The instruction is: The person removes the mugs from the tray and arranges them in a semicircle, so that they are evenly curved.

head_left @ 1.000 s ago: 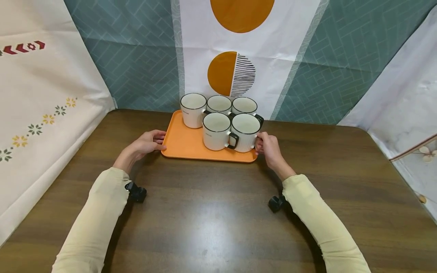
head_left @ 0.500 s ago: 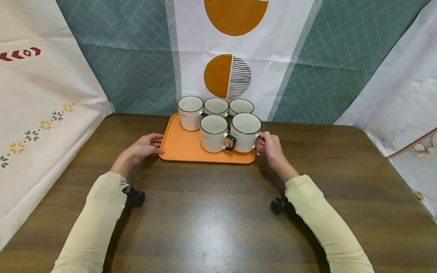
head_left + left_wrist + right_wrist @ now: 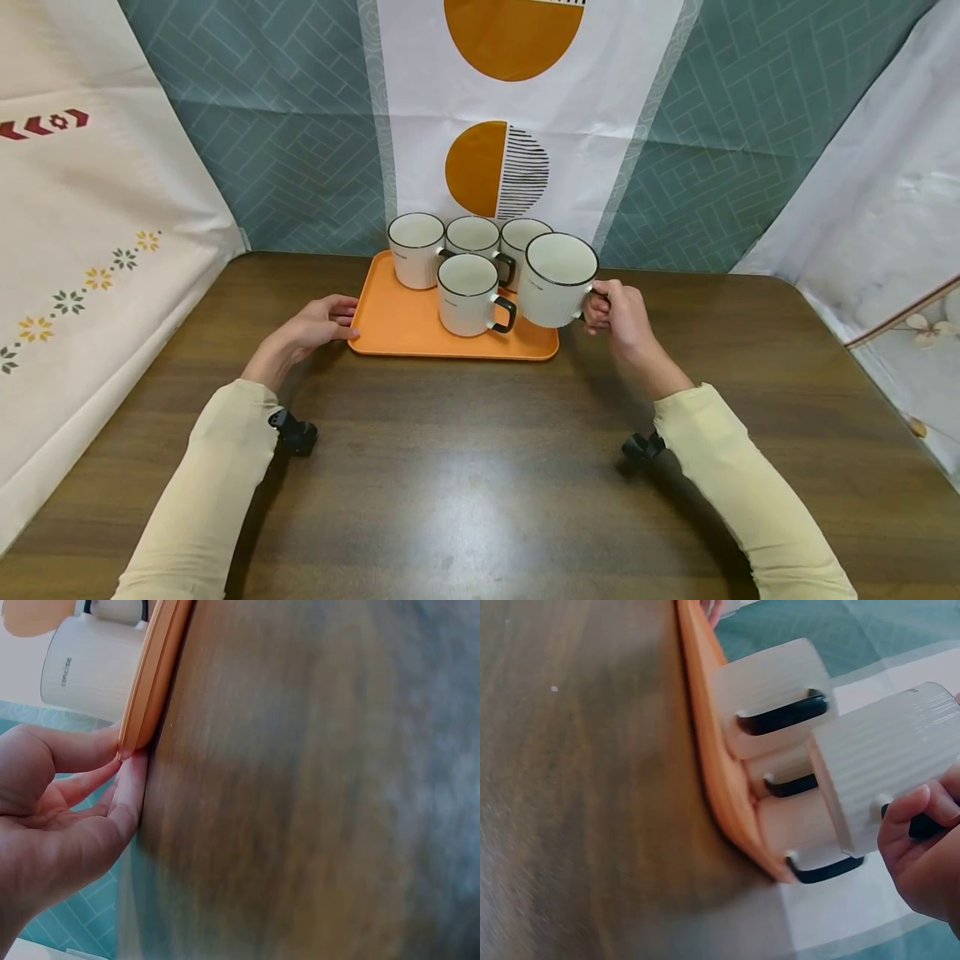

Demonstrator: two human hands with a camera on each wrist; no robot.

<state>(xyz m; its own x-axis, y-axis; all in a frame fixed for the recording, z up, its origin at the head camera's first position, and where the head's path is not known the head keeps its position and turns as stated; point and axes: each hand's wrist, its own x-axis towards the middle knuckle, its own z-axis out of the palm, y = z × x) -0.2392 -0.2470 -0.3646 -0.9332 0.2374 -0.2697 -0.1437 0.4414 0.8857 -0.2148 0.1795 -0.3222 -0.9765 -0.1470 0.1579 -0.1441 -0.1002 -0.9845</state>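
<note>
My right hand [image 3: 621, 317] grips the black handle of a white mug [image 3: 557, 283] with a dark rim. That mug hangs raised over the right end of an orange tray [image 3: 397, 321]; the right wrist view shows its ribbed side and base off the tray. My left hand [image 3: 318, 323] holds the tray's left rim. In the left wrist view its fingertips [image 3: 129, 784] meet the tray's edge near the table. Still standing on the tray are a front mug [image 3: 467, 300] and a back row of three more [image 3: 416, 254], the rightmost partly hidden behind the raised mug.
The brown wooden table [image 3: 420, 467] spreads in front of the tray and to both sides. A patterned cloth [image 3: 300, 167] hangs right behind the mugs. White cloths [image 3: 97, 250] border the table at left and right.
The right hand has lifted the front right mug by its handle, up and a little rightward, away from the others. The left hand stays at the tray's rim.
</note>
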